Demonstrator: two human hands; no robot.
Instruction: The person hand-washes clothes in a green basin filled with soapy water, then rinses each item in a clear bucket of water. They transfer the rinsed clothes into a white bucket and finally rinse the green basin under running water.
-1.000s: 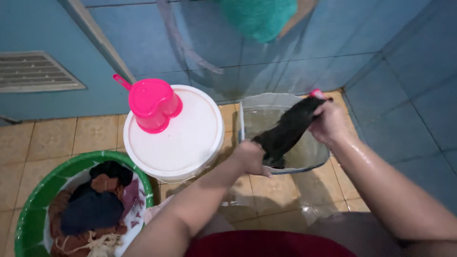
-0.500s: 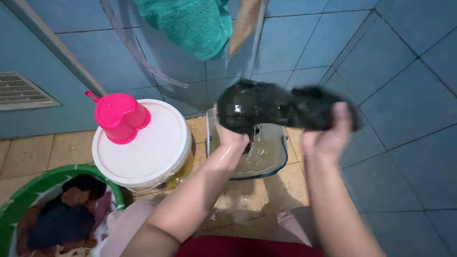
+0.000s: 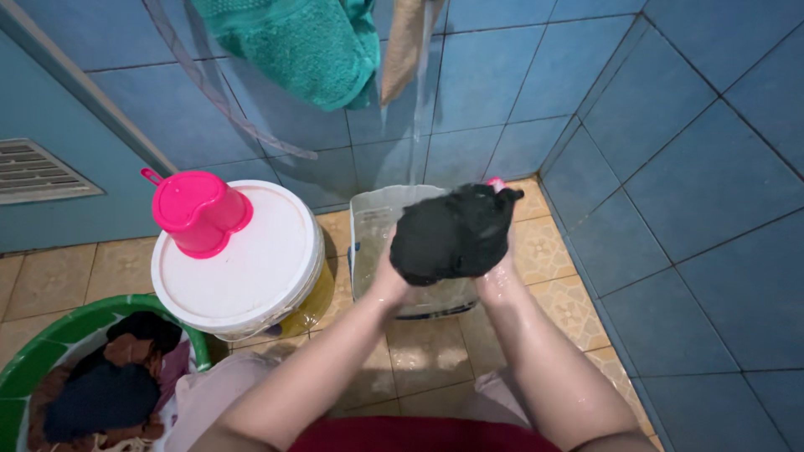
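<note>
Blue wall tiles [image 3: 712,167] and tan floor tiles [image 3: 435,351] frame a small washing corner seen from above. At the centre, a wet black garment [image 3: 452,233] is bunched into a rounded lump, held up in the air over a clear rectangular tub [image 3: 368,243] of water that stands on the floor against the wall. The lump's longer side runs left to right and tilts up slightly toward the right, where a corner of cloth pokes out.

Both hands close on the garment from below, their fingers mostly hidden in the cloth. The left hand [image 3: 392,280] grips under its left end; the right hand [image 3: 500,276] grips under its right end, wet and shiny up the forearm. Neither hand looks clearly nearer; the garment sits directly above and between them.

Left of the tub stands a white lidded bucket [image 3: 251,276] with a pink scoop [image 3: 199,211] resting on its lid. At the lower left, a green basin [image 3: 33,356] holds a heap of dark and brown clothes [image 3: 100,393]. A teal towel [image 3: 301,46] hangs on the wall above.
</note>
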